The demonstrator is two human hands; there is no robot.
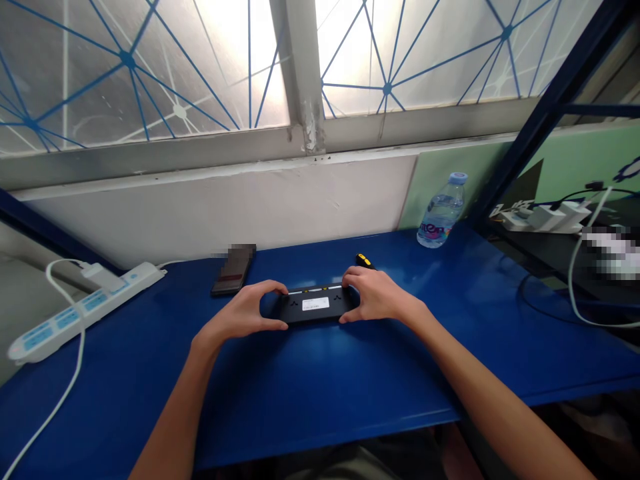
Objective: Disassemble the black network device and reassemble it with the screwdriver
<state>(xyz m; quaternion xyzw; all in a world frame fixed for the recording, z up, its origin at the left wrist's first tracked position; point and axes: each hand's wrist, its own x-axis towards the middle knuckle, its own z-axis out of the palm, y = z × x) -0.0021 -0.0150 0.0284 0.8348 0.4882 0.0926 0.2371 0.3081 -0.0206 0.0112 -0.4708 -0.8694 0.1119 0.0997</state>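
A flat black electronic box [316, 305] is held level just over the blue tabletop, or resting on it; I cannot tell which. Its upward face carries a white label and two three-armed mounting slots, and small yellow parts show along the far edge. My left hand [249, 309] grips the left end between thumb and fingers. At the opposite end, my right hand [371, 297] pinches the box the same way. Just beyond the right hand lies a yellow-and-black tool handle [365, 261], its other end hidden.
A dark phone [234, 269] lies behind my left hand. To the left sits a white power strip [90, 310] with a plugged-in charger and cable. A water bottle [443, 212] stands at the back right. Chargers [560, 215] and cables occupy the neighbouring desk beyond a blue frame.
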